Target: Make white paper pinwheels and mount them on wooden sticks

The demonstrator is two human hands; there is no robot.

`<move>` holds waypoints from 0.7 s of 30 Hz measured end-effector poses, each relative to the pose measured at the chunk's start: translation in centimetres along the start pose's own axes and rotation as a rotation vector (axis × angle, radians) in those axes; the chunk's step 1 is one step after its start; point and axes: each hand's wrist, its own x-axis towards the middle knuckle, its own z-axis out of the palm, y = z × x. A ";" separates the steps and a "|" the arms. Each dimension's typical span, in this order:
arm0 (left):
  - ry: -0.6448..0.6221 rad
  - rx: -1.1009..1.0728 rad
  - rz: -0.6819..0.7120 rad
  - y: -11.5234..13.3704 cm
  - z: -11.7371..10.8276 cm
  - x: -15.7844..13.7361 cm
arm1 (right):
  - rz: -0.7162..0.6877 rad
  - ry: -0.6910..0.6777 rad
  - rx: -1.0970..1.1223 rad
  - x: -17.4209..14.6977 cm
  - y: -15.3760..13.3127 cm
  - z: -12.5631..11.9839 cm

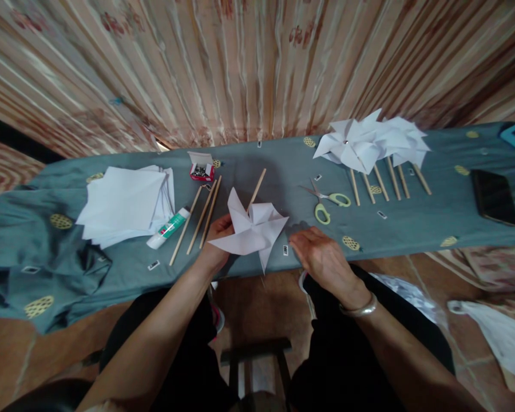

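A white paper pinwheel (257, 229) is in my left hand (218, 234), which grips it at its left side, fingers partly hidden behind the paper. A wooden stick (258, 186) shows above the pinwheel; whether it is fixed to the paper I cannot tell. Just right of the pinwheel, apart from it, my right hand (317, 252) hovers low over the table edge with its fingers curled together. Anything between those fingertips is hidden. Scissors (326, 201) with light green handles lie with blades apart beyond my right hand.
On the cloth-covered table (283, 166), paper sheets (120, 200), a glue tube (168, 228), loose sticks (203, 220) and a small red box (202, 170) of metal pieces lie left. Several pinwheels on sticks (356, 146) and a dark phone (495, 196) lie right.
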 end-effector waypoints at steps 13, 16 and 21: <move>-0.050 -0.058 -0.077 1.0 0.0 -0.5 | 0.098 0.215 0.195 -0.7 2.1 0.4; -0.063 -0.043 -0.072 1.3 -0.1 -0.6 | 0.096 0.190 0.253 -0.8 2.2 0.6; -0.046 0.051 -0.042 1.6 -0.4 -0.9 | 0.061 0.182 0.236 -0.7 1.9 1.2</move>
